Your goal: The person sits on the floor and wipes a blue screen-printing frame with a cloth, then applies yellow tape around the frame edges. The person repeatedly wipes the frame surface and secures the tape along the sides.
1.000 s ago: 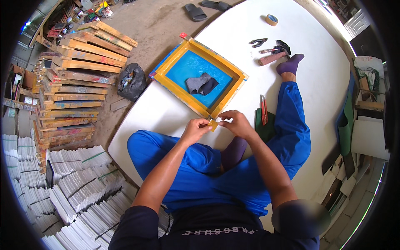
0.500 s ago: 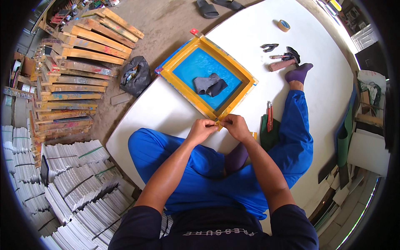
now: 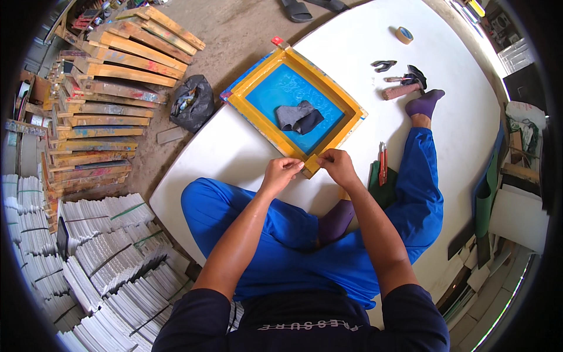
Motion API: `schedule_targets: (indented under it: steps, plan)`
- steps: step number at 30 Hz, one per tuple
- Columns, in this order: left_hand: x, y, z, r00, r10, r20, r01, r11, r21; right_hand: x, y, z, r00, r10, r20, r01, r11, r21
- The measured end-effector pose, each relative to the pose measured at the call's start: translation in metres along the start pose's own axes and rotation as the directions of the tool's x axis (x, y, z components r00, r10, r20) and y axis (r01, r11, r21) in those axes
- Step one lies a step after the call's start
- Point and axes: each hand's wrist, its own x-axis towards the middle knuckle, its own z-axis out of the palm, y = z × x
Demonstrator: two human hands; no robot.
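both your hands are at the near corner of the yellow frame (image 3: pixel 267 127), just below centre of the picture. short yellow tape piece (image 3: pixel 310 168) sits on that corner, between your fingertips. left hand (image 3: pixel 284 175): thumb and forefinger drawn together at the tape's left edge, can't tell if they pinch it or just press. right hand (image 3: pixel 337 167): fingers curled, tips at the tape's right edge, can't tell what's between them either.

risks, my read:
- uneven pull from your two hands could skew or crease the tape.
- tape could cling to a fingertip and lift if one side lets go first.
- frame's upper-left side looks to reach past the edge of the white table (image 3: pixel 199 151); a hard shove that way could tip it and slide the grey and black cloth (image 3: pixel 300 117) across the blue mesh (image 3: pixel 261 94).
- slim red tools (image 3: pixel 383 164), right of centre, lie near your leg; a shift of the leg could knock them.

hard to see: underside of the corner, tape ends under your fingers. yellowish item (image 3: pixel 343 193) is partly behind your right forearm, kind unclear. slippers (image 3: pixel 297 10) cut off at top edge.
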Motion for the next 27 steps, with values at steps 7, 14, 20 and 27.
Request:
schedule_targets:
  steps: [7, 14, 20, 27]
  plan:
    - [0.003, -0.007, 0.007, 0.997, 0.068, -0.047, -0.06, 0.985, 0.163, -0.002, 0.005, 0.008, 1.0, 0.005, 0.016, -0.005, 1.0, 0.011]
    - [0.004, -0.01, 0.011, 0.984, 0.162, -0.08, -0.132, 0.948, 0.291, -0.003, 0.006, 0.016, 0.999, -0.019, -0.044, 0.017, 0.998, -0.055]
    - [0.004, -0.009, 0.018, 0.952, 0.274, -0.135, -0.187, 0.873, 0.45, -0.008, 0.007, 0.024, 0.996, -0.021, -0.092, 0.015, 0.998, -0.068]
    - [-0.001, 0.0, 0.022, 0.949, 0.285, -0.136, -0.165, 0.814, 0.557, -0.011, 0.009, 0.031, 0.991, 0.011, -0.135, -0.018, 0.998, -0.053]
